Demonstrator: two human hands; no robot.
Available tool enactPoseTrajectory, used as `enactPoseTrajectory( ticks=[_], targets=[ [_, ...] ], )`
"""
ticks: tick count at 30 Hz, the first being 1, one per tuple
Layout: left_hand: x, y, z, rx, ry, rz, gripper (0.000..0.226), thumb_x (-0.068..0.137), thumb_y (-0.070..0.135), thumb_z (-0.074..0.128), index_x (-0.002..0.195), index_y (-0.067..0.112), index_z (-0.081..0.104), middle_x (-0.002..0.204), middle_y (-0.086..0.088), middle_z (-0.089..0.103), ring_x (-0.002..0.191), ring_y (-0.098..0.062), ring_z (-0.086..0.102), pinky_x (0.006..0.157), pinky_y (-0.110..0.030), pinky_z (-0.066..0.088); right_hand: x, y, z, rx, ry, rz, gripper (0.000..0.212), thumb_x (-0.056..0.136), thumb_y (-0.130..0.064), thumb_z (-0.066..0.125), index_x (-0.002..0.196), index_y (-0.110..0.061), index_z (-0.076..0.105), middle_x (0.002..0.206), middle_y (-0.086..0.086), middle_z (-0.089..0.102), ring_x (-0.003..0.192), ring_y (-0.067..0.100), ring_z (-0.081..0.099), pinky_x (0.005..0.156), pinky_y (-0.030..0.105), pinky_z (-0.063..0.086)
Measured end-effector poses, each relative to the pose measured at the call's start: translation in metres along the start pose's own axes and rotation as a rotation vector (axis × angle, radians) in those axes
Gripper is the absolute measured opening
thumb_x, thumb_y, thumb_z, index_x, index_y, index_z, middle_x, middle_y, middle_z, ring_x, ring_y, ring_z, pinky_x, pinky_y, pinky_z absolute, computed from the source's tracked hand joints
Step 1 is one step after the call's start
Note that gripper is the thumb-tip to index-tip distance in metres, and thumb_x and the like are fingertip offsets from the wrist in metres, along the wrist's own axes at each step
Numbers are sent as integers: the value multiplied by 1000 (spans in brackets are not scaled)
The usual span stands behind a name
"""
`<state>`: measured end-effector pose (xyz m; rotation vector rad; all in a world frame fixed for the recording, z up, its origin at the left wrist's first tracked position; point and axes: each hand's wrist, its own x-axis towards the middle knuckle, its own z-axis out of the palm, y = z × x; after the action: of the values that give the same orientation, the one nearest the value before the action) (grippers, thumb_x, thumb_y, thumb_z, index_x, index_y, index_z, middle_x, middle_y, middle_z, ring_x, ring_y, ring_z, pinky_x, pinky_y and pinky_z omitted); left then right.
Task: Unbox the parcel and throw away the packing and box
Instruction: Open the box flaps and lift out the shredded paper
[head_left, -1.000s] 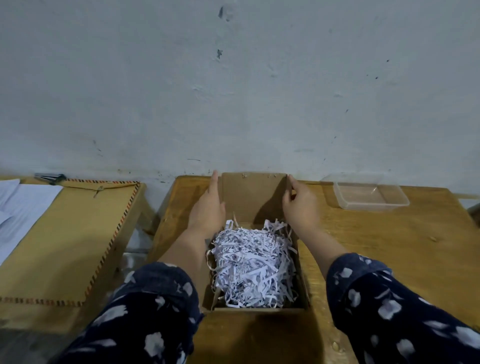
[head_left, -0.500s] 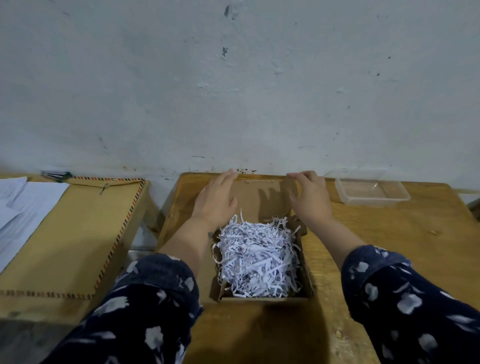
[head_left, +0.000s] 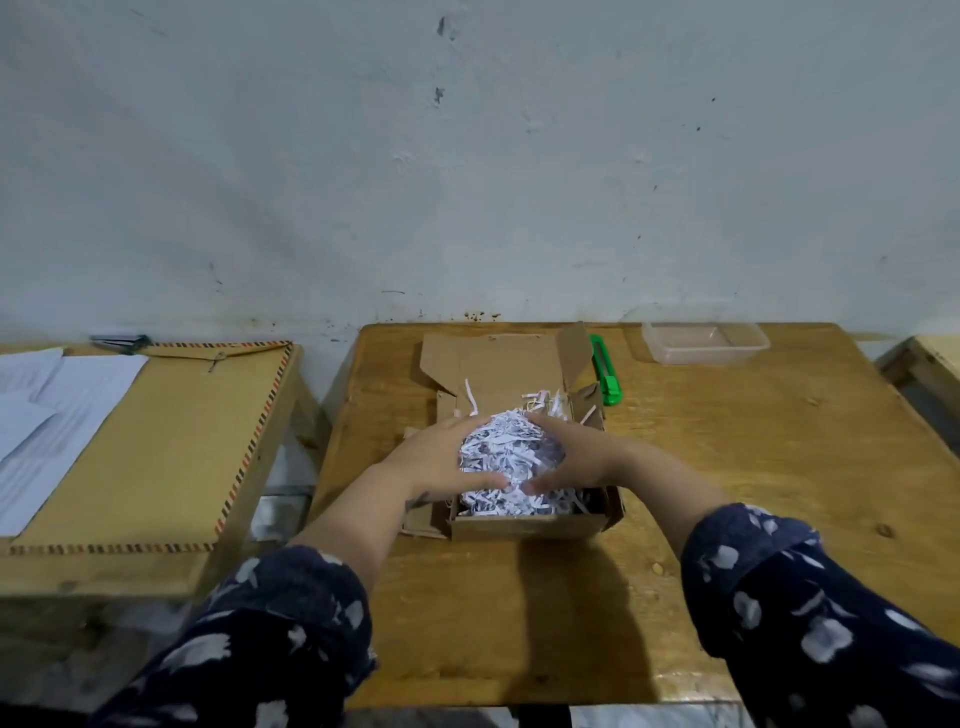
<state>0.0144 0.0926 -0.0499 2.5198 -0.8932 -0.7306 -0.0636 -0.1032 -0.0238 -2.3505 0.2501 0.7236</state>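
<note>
Head view, only one given. A cardboard box (head_left: 524, 522) is set open near the middle of a wooden bench (head_left: 727, 467), its lid flap (head_left: 493, 364) laid back flat toward the wall and a side flap (head_left: 574, 353) stood up at the right. The box is filled with white shredded paper (head_left: 506, 457) — a mound is cupped from both sides. The left hand (head_left: 441, 457) is pressed against the left of the mound, the right hand (head_left: 566, 457) against the right; fingers are curved around the shreds, thumbs nearly met at the near side. Both hands are closed on the paper, neither spread flat. Whether the mound is lifted clear of the box cannot be told. Loose strips are left at the far end of the box, some poking over the rim. Anything under the paper is hidden.

Just right of the box, beside the raised flap, a green utility knife (head_left: 605, 371) is laid on the bench, apart from the hands. Further right, near the wall, a clear plastic container (head_left: 704, 342) is seen — contents not discernible. Dark sleeves with pale blotches (head_left: 810, 613) are seen at the bottom of frame, part of the near bench edge being blocked by them.

To the left a second bench (head_left: 156, 467) is covered by a brown envelope with striped edging (head_left: 171, 431), white paper sheets (head_left: 47, 405) lying on it. A dark clip-like item (head_left: 119, 340) is seen at its far edge, too small to tell. A scuffed pale wall (head_left: 467, 156) is behind.
</note>
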Motion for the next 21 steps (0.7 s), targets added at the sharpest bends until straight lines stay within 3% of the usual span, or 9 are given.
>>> enactPoseTrajectory(
  ticks=[5,10,16,21],
  targets=[
    [3,4,-1,47,-45,-8,113,63,64,76,153,32,14,158,1,28,143,-23,30,114,-41,31,3,-5,9,-75,30,46,128,62,-39,85,150,-35,-8,157,6,23,142,29,28,114,46,28],
    [13,11,5,58,-88,-34,122,61,45,86,154,28,9,156,-3,32,141,-24,33,111,-37,33,11,-11,24,-173,83,27,129,62,-29,87,150,-28,-7,151,10,36,135,30,39,109,42,37],
    [15,12,8,64,-79,-48,123,60,40,88,154,31,9,156,-2,31,141,-25,33,111,-39,35,16,-8,25,-220,22,47,131,63,-34,85,148,-30,-15,160,12,3,146,37,12,116,51,21],
    [25,8,9,35,4,-65,110,64,40,86,152,29,21,153,0,37,137,-23,37,108,-41,39,22,-4,24,-232,142,-28,122,62,-35,85,150,-28,0,151,9,31,136,33,33,110,45,35]
  ],
)
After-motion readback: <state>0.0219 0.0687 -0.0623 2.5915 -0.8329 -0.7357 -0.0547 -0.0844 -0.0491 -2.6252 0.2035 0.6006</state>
